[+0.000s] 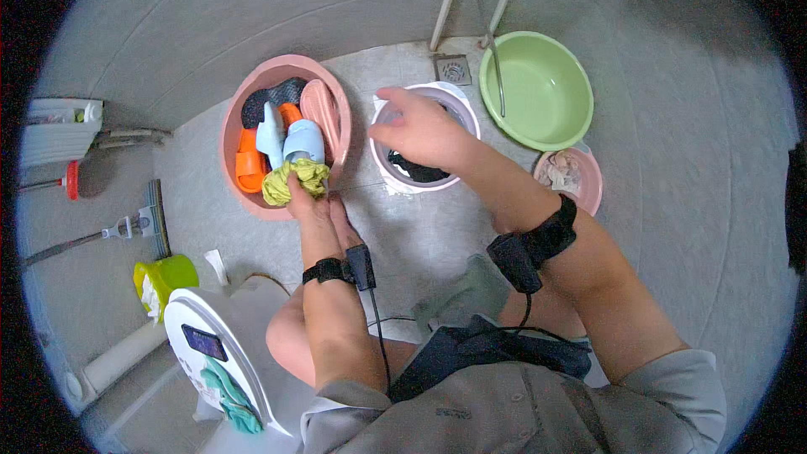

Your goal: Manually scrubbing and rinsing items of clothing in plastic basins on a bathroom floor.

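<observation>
My left hand (304,200) is closed around a crumpled yellow-green cloth (290,185) at the near rim of a pink basin (232,160). Inside that basin lie orange slippers (250,168), light blue slippers (304,139), a pink ridged slipper (318,113) and a dark textured item (269,101). Held over a smaller white-rimmed basin (471,113), my right hand (424,134) has thumb and fingers apart, with nothing visible in it. Dark cloth (416,170) sits in that basin, partly hidden under my hand and forearm.
A green basin (546,88) with a hose (498,76) hanging into it stands at the far right, beside a small pink basin (593,185) of pale cloth. A floor drain (452,69) lies behind. At left are a toilet (189,307), a phone (204,341) and a yellow-green bin (181,271).
</observation>
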`<state>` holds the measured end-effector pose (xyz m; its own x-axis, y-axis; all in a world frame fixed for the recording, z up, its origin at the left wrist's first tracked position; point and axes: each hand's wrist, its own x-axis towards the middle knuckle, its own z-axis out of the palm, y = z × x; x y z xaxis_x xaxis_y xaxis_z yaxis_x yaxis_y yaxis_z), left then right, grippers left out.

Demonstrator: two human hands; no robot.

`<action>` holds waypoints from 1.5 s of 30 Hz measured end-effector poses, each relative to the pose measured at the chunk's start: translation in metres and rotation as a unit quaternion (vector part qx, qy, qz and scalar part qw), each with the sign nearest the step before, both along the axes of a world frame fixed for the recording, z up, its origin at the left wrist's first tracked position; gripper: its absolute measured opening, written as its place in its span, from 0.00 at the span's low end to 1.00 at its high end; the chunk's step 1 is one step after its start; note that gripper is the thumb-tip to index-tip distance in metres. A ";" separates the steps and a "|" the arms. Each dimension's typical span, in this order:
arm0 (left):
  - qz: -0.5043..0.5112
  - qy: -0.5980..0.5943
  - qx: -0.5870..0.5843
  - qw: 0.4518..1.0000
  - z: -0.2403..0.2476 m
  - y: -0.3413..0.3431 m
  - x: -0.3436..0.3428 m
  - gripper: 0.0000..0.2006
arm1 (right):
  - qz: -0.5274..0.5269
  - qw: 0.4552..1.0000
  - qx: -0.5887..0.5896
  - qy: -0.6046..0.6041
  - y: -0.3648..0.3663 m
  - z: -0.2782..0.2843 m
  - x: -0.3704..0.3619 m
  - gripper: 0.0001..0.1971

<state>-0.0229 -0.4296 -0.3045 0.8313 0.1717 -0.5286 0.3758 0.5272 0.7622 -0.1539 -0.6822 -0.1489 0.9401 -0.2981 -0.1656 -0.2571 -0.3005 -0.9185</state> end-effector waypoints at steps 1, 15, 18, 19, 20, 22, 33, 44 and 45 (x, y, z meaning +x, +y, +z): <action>-0.004 0.005 -0.002 1.000 -0.001 -0.002 0.001 0.25 | -0.004 1.000 -0.002 0.005 -0.001 -0.001 0.000 0.31; -0.079 0.039 -0.003 0.996 -0.036 0.011 0.028 0.26 | 0.008 0.999 -0.042 -0.007 -0.009 0.001 0.002 0.31; -0.033 0.015 0.093 0.995 -0.025 -0.012 0.014 0.23 | -0.006 0.998 -0.069 0.006 -0.020 -0.003 -0.003 0.31; -0.037 0.020 0.087 0.995 -0.014 -0.024 0.001 0.23 | -0.012 0.997 -0.079 0.010 -0.024 -0.007 -0.006 0.31; -0.021 0.018 0.086 0.996 -0.001 -0.030 -0.009 0.22 | -0.015 0.998 -0.060 0.027 -0.025 -0.011 -0.005 0.30; -0.031 -0.061 0.069 0.995 -0.001 -0.049 -0.031 0.24 | -0.037 0.997 -0.065 0.033 -0.033 -0.023 -0.007 0.29; -0.543 -0.200 0.587 0.567 -0.076 -0.150 -0.103 0.28 | 0.060 0.937 -0.225 0.259 -0.034 -0.212 0.000 0.27; -0.665 -0.137 0.647 0.346 -0.137 -0.169 -0.073 0.26 | 0.127 0.901 -0.388 0.148 -0.038 -0.305 0.005 0.24; -0.679 -0.096 0.637 0.352 -0.137 -0.172 -0.070 0.26 | 0.130 0.902 -0.383 0.153 -0.036 -0.310 0.007 0.24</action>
